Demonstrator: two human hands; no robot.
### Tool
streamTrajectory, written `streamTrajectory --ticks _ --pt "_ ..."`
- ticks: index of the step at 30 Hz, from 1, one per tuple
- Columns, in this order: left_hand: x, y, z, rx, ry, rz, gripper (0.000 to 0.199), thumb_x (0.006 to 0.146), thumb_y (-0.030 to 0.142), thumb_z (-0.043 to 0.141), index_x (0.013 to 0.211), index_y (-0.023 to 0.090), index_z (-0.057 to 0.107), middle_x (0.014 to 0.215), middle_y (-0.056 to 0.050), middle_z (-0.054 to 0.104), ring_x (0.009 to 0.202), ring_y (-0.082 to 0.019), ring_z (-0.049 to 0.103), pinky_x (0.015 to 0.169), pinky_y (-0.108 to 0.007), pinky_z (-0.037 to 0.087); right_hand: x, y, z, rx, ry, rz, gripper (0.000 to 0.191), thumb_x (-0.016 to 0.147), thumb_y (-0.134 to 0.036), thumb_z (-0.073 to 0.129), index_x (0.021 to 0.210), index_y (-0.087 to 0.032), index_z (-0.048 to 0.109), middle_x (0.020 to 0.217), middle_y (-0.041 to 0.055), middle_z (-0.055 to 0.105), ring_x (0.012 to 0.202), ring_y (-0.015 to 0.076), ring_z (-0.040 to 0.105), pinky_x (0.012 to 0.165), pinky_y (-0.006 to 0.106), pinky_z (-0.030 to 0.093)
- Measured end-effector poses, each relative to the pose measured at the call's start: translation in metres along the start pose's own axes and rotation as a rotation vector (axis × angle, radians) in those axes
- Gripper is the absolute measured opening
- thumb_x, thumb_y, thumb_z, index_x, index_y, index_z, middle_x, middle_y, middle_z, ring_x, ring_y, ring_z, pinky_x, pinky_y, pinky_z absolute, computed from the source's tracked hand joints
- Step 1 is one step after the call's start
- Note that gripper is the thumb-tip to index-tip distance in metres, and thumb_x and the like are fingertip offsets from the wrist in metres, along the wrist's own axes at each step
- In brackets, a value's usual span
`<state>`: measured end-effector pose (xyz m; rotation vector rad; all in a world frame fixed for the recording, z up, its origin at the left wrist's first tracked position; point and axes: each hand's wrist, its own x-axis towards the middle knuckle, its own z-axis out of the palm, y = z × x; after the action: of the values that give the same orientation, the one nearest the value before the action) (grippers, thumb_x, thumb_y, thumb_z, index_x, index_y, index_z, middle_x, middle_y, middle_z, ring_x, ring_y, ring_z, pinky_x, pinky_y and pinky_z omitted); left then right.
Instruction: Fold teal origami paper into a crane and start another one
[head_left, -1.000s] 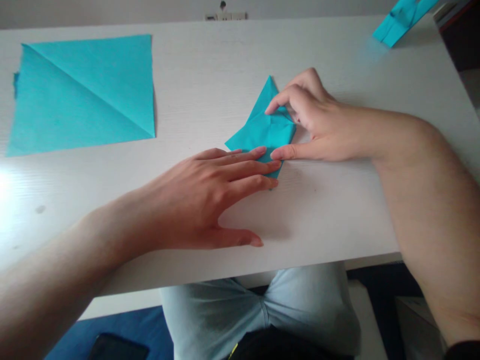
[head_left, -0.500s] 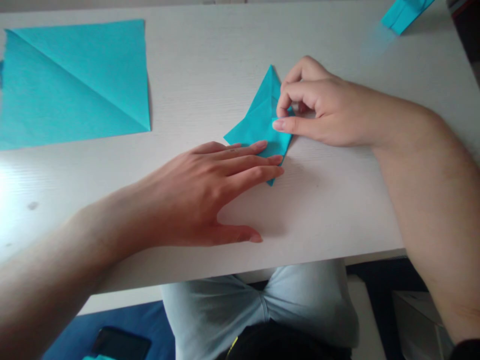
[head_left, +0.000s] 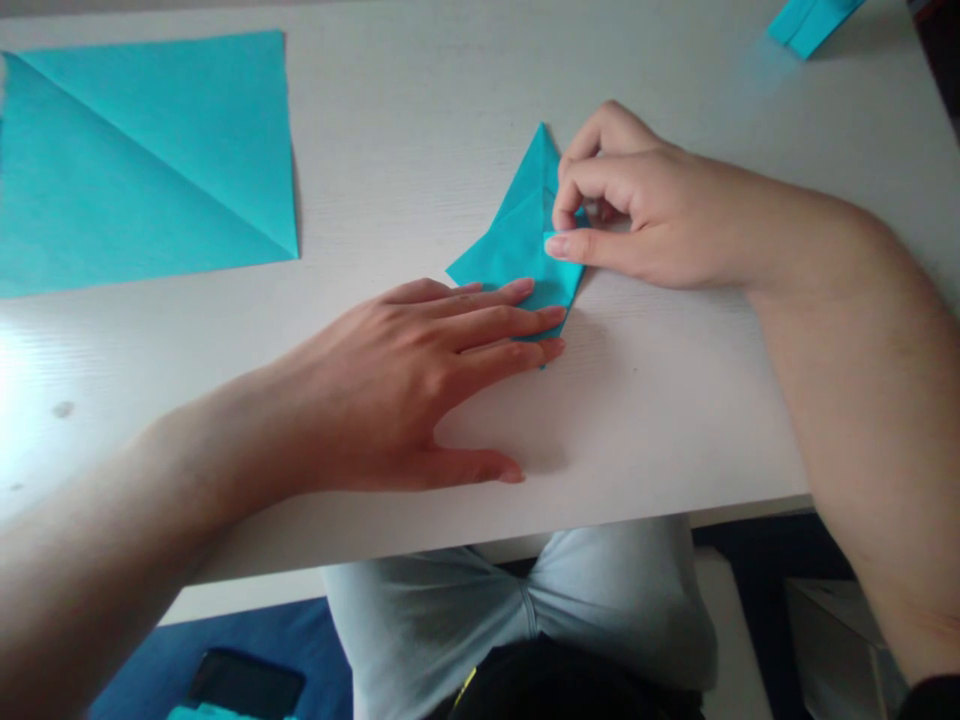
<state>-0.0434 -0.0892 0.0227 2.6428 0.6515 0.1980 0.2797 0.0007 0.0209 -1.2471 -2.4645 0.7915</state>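
A folded turquoise paper shape [head_left: 517, 240] lies near the middle of the white worktop [head_left: 660, 420]. The left hand [head_left: 390, 390] presses its lower part with flat, slightly spread fingers, a firm anchor against sliding. The right hand [head_left: 645, 215] pinches the upper flap closely between thumb and forefinger, giving precise control. A creased turquoise paper square [head_left: 150, 160] lies at the worktop's left edge.

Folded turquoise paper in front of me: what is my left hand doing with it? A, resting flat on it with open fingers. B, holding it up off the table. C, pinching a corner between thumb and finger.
A: the left hand lies open, its fingers resting flat across the folded turquoise paper, with no pinch and no lift.
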Motion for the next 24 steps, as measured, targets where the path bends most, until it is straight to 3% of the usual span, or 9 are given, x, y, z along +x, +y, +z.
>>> streamTrajectory --ticks 6,10,15,24 --pt "0.0006 0.0003 -0.0028 -0.014 0.0 0.003 0.068 0.121 0.068 0.079 0.182 0.038 0.073 0.196 -0.006 0.067 0.183 -0.047 0.065 0.154 -0.07 0.051 -0.0008 -0.0014 -0.0024 0.004 -0.022 0.041 0.023 0.108 -0.051 0.08 0.105 -0.03 0.072 0.152 0.0108 0.063 0.102 0.0285 0.062 0.101 0.053 0.051" --pt "-0.0007 -0.0009 -0.0026 0.007 0.011 0.037 0.065 0.12 0.066 0.083 0.176 0.034 0.078 0.2 -0.008 0.063 0.184 -0.045 0.064 0.153 -0.067 0.053 -0.0014 0.002 -0.0014 0.032 -0.019 0.027 0.025 0.109 -0.053 0.085 0.103 -0.031 0.075 0.154 0.0092 0.067 0.102 0.0296 0.062 0.103 0.055 0.056" --pt "-0.0015 -0.003 0.002 0.016 0.049 0.056 0.065 0.119 0.067 0.087 0.173 0.033 0.08 0.197 -0.011 0.067 0.179 -0.045 0.07 0.148 -0.065 0.059 -0.0028 0.0024 -0.0006 0.086 -0.004 0.004 0.041 0.108 -0.069 0.092 0.101 -0.033 0.074 0.142 0.0085 0.074 0.112 0.0345 0.066 0.108 0.056 0.059" --pt "0.0 -0.0037 -0.003 -0.019 0.053 0.088 0.054 0.121 0.06 0.087 0.167 0.032 0.085 0.189 -0.013 0.074 0.178 -0.041 0.071 0.15 -0.064 0.06 -0.0032 0.0055 0.0019 0.149 0.021 0.002 0.049 0.103 -0.075 0.098 0.098 -0.03 0.076 0.14 0.0123 0.073 0.112 0.0343 0.065 0.101 0.053 0.057"
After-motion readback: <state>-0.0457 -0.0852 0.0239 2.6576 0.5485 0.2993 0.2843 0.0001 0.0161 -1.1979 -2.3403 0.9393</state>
